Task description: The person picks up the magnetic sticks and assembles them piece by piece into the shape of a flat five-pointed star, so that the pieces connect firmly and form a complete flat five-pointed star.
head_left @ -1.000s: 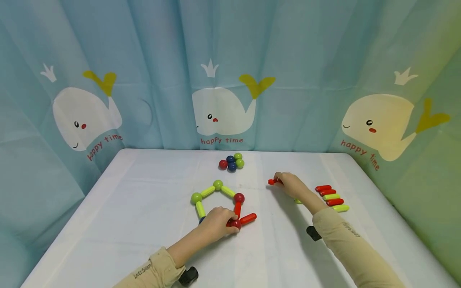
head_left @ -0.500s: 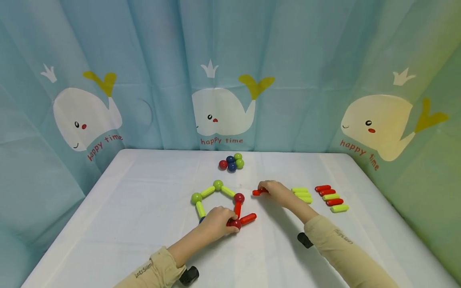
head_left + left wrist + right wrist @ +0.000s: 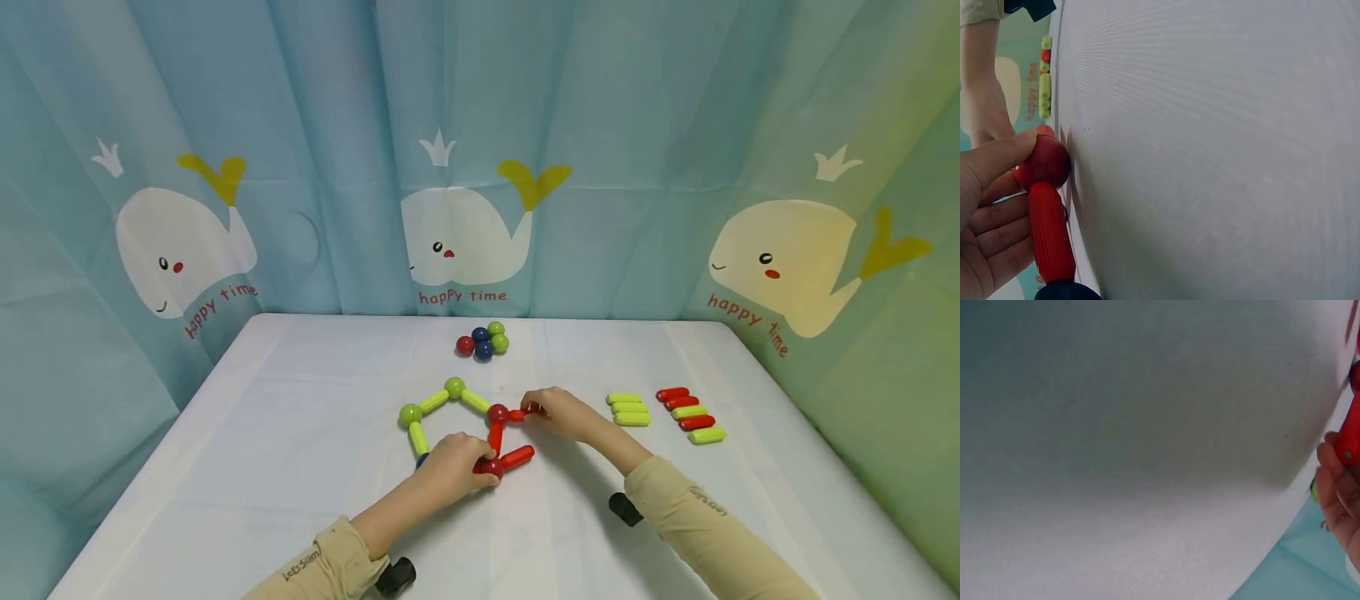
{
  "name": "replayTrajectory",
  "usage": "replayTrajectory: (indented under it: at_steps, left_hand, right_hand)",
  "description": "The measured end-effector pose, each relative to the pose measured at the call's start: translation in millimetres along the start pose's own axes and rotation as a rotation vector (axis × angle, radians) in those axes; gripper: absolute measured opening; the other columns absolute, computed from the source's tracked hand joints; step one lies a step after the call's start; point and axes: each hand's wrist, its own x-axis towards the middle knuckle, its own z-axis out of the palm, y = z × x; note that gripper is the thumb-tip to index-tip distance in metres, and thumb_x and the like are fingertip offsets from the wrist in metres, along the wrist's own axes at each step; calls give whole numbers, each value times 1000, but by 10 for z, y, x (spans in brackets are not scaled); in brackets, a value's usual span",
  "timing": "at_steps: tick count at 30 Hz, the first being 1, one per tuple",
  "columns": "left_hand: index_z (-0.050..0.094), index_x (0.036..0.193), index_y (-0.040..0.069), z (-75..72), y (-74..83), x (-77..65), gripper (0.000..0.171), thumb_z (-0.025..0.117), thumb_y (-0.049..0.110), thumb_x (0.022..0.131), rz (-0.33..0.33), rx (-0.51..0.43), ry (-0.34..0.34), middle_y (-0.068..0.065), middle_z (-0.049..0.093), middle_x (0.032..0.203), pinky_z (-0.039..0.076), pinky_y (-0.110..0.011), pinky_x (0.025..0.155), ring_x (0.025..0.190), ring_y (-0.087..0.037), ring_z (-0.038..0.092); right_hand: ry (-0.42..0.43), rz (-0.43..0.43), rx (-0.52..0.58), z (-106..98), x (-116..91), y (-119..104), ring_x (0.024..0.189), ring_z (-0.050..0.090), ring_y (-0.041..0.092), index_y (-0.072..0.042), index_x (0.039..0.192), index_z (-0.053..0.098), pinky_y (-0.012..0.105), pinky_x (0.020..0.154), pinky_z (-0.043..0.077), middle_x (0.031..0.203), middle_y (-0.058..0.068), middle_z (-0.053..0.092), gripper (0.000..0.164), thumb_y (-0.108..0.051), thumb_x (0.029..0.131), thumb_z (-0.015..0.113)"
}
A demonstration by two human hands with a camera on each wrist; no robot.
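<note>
A ring of balls and rods lies on the table, with green balls at its far and left corners and a blue ball partly behind my left hand. That hand pinches the near red ball between thumb and fingers. A red rod runs from this ball to a dark ball; another red rod sticks out rightward. My right hand grips a third red rod, whose left end meets the right-hand red ball. Fingers hide its other end in the head view.
Several loose balls cluster at the table's back. To the right lie green rods and a slanted row of red and green rods. A blue whale-print curtain hangs behind the white table.
My right hand has moved left and nearer with its red rod, bringing it to the ring's right-hand red ball. Green rods behind that arm have come into view. My left hand stays put.
</note>
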Motion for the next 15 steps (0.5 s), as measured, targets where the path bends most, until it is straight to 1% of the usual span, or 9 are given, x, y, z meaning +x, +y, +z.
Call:
replayTrajectory:
  at_steps: [4,8,11,15]
  left_hand:
    - [70,80,10,-12,-2,1,20,78,27,76,1,5,8,8,56,64,33,-17,56,59,-4,40]
    - [71,83,8,-16,-5,2,21,79,27,76,2,0,10,6,60,67,35,-17,58,61,-5,41]
    - [71,82,9,-14,-8,1,21,78,27,76,6,-6,9,6,60,66,34,-18,59,61,-5,41]
    - [72,83,9,-13,-20,1,21,78,27,76,8,-21,3,7,59,66,34,-17,58,61,-4,41]
  right_hand:
    - [-57,25,97,4,-3,-5,63,47,4,1,96,65,16,59,43,74,3,63,12,-6,88,63]
    - [-101,45,135,-19,-17,-14,63,45,3,2,99,65,16,59,42,75,3,63,15,-9,89,62]
    - [-119,58,146,-51,-23,-30,64,46,3,1,95,65,16,59,43,76,3,64,13,-9,89,63]
    - [-154,77,188,-80,-6,-60,61,47,3,-1,86,63,17,58,44,72,2,63,10,-10,87,65]
